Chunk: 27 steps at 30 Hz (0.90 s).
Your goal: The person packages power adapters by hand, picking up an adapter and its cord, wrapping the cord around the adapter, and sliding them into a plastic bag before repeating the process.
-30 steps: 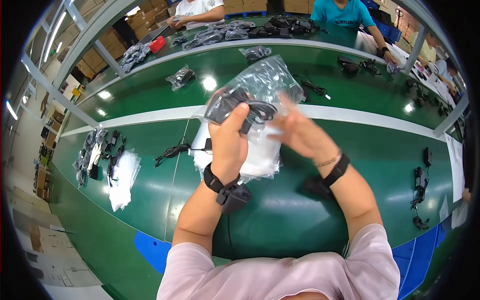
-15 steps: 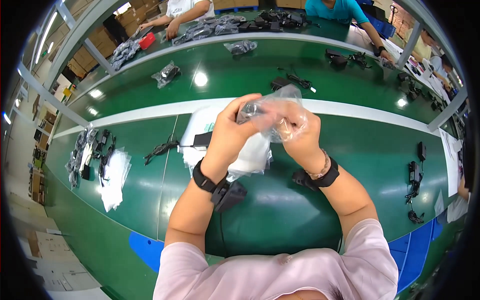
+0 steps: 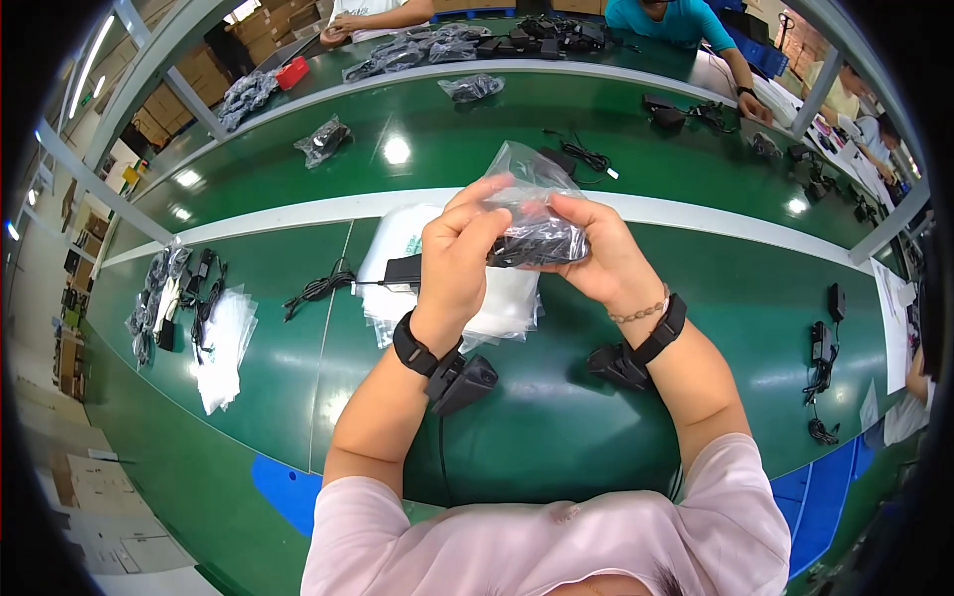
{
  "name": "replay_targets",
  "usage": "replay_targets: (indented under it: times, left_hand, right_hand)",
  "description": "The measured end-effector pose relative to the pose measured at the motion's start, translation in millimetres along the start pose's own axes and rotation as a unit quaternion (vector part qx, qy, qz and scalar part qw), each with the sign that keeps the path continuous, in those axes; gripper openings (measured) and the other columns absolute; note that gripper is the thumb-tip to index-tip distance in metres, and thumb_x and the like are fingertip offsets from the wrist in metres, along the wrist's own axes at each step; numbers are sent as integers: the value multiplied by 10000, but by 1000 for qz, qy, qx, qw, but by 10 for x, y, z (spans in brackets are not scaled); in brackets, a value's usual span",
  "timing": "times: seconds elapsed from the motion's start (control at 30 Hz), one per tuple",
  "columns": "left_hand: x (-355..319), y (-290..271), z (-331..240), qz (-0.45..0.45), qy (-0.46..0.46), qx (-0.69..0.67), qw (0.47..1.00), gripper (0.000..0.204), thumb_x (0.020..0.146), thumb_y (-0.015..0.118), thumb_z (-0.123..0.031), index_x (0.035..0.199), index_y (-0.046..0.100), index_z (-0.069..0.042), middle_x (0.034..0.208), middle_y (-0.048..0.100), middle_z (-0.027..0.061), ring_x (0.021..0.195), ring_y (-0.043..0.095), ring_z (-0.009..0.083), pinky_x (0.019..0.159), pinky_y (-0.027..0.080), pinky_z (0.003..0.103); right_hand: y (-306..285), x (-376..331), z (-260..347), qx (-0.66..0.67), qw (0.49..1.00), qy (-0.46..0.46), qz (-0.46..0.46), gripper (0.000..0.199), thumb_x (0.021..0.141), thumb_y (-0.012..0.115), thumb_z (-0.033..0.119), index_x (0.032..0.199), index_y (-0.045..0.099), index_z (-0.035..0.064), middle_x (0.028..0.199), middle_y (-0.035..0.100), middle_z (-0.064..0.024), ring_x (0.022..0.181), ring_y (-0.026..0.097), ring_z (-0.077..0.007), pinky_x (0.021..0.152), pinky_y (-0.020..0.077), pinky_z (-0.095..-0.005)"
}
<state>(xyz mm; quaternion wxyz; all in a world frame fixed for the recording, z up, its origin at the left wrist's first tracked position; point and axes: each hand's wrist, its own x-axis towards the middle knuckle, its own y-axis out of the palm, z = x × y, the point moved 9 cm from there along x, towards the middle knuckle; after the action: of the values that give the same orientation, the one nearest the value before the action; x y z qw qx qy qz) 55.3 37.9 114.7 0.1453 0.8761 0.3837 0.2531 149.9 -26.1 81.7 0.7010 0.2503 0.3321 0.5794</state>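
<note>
Head view: both hands raised over the green table, glossy surface with lamp glare spots. Left hand and right hand are each closed around one clear plastic bag, crinkly thin film, top corner sticking up loose above the fingers. Inside the bag: a black coiled cable, bunched into a dark lump pressed between the two hands. Left fingers curl over the bag's left end, right fingers wrap its right end and underside.

Bag is held mid-air above a stack of flat clear bags lying on the table. Just beside that stack, a black rectangular adapter with a thin black cord trailing left in a loose coil.

Both wrists carry black straps with chunky black modules hanging below; right wrist also has a thin beaded bracelet.

Far left: pile of flat bags next to a cluster of bagged black parts. Far right: black adapters with cords, well apart from the hands.
</note>
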Motion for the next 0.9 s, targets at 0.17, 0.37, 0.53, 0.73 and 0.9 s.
replay_targets:
  times: [0.17, 0.37, 0.53, 0.73, 0.9]
  left_hand:
    - [7, -79, -54, -50, 31, 63, 996, 83, 798, 578, -48, 756, 592, 22, 1109, 543, 141, 894, 541, 126, 727, 429, 240]
    - [55, -155, 97, -53, 21, 83, 995, 105, 856, 547, -94, 892, 528, 3, 911, 578, 82, 796, 530, 76, 648, 421, 205]
    - [76, -270, -158, -84, 96, 227, 965, 137, 870, 539, -143, 888, 506, -11, 738, 571, 58, 642, 517, 72, 545, 415, 220]
    - [144, -459, -61, -89, -163, 255, 949, 253, 881, 532, -266, 972, 470, -39, 679, 562, 70, 544, 536, 108, 493, 427, 232]
    - [-139, -502, -1624, -207, 241, 208, 925, 247, 913, 464, -211, 1045, 487, -3, 672, 560, 93, 534, 535, 141, 499, 441, 236]
  right_hand:
    - [-10, -20, 228, -156, 977, -145, 7, 318, 875, 490, 155, 1120, 538, -44, 963, 621, -87, 858, 608, -166, 721, 489, -280]
    - [189, -148, 272, -370, 895, -250, -10, 362, 875, 509, 167, 1170, 500, -43, 991, 608, -73, 862, 608, -153, 695, 507, -275]
    - [371, -143, 160, -217, 960, -175, 13, 410, 870, 532, 200, 1216, 461, -8, 1053, 588, -83, 887, 605, -163, 672, 535, -329]
    - [35, 82, 304, -218, 972, -88, 22, 395, 864, 546, 227, 1201, 471, 34, 1065, 582, -80, 899, 596, -183, 657, 544, -371]
    - [-962, 646, 1575, -426, 855, -228, -188, 333, 842, 573, 184, 1159, 532, 93, 1017, 602, -47, 848, 589, -162, 704, 492, -338]
